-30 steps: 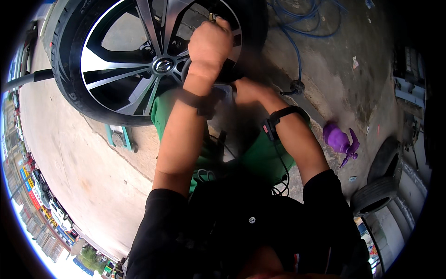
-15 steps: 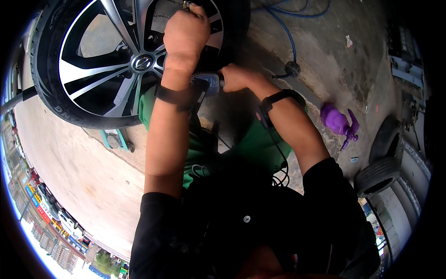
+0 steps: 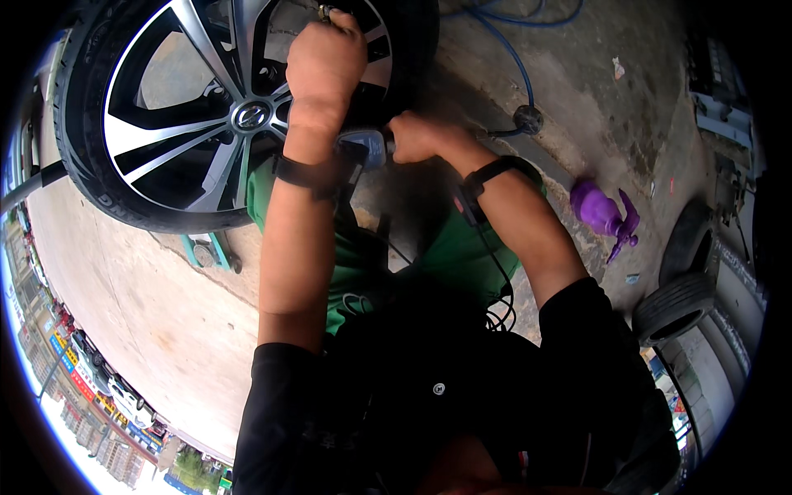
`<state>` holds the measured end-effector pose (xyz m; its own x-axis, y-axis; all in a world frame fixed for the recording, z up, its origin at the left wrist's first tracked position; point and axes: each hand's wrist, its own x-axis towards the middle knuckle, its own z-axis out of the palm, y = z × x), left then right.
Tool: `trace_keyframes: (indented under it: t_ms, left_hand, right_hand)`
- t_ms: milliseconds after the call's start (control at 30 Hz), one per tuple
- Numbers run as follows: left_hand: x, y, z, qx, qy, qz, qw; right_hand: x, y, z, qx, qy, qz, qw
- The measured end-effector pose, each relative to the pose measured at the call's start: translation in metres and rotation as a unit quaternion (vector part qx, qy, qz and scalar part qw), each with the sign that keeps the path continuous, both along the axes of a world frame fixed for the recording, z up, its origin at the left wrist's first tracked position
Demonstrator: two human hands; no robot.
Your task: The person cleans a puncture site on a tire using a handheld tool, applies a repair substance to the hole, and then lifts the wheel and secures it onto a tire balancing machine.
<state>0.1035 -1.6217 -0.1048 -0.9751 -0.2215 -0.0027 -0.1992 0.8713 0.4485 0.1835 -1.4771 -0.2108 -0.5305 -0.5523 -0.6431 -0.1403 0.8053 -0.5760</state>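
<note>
A car wheel (image 3: 165, 136) with silver-and-black spokes and a black tyre (image 3: 76, 144) stands upright in front of me. My left hand (image 3: 326, 66) is closed at the right side of its rim, and a small brass-coloured fitting (image 3: 325, 12) pokes out past the fingers. My right hand (image 3: 415, 137) grips the end of a blue-faced tyre inflator gauge (image 3: 373, 148), partly hidden behind my left wrist. A dark hose runs rightward from near that hand to a round black piece (image 3: 529, 120). Most of the gripped parts are covered by my fingers.
A blue air hose (image 3: 518, 66) curls over the concrete floor. To the right are a purple spray bottle (image 3: 596, 209) and loose tyres (image 3: 672, 312). A green jack (image 3: 206, 251) sits below the wheel. Parked cars (image 3: 124, 396) line the far left.
Both hands keep their grips, with almost no movement. The view has shifted slightly, so the wheel appears a little further left and the spray bottle a little further right.
</note>
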Motion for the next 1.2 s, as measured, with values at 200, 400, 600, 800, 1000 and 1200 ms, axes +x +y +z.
trace_keyframes:
  t_ms: [200, 400, 600, 800, 1000, 1200]
  left_hand:
    - [0.003, 0.006, 0.010, 0.024, -0.038, 0.033, 0.998]
    - [0.003, 0.006, 0.015, 0.032, -0.041, 0.041, 0.998]
    - [0.004, 0.008, 0.020, 0.035, -0.062, 0.050, 0.996]
    - [0.004, 0.008, 0.019, 0.039, -0.062, 0.049, 0.996]
    - [0.004, 0.007, 0.021, 0.047, -0.059, 0.049, 0.996]
    - [0.004, 0.009, 0.020, 0.046, -0.046, 0.048, 0.997]
  right_hand:
    - [0.000, -0.002, 0.013, 0.017, 0.025, 0.004, 1.000]
    - [-0.002, -0.004, 0.018, 0.028, 0.017, -0.006, 0.999]
    - [-0.002, -0.004, 0.031, 0.036, 0.028, -0.004, 0.999]
    - [-0.003, -0.004, 0.020, 0.041, 0.025, 0.022, 0.999]
    - [-0.001, -0.005, 0.003, 0.029, 0.051, 0.032, 0.998]
    - [0.001, -0.003, -0.019, 0.003, 0.072, 0.024, 0.997]
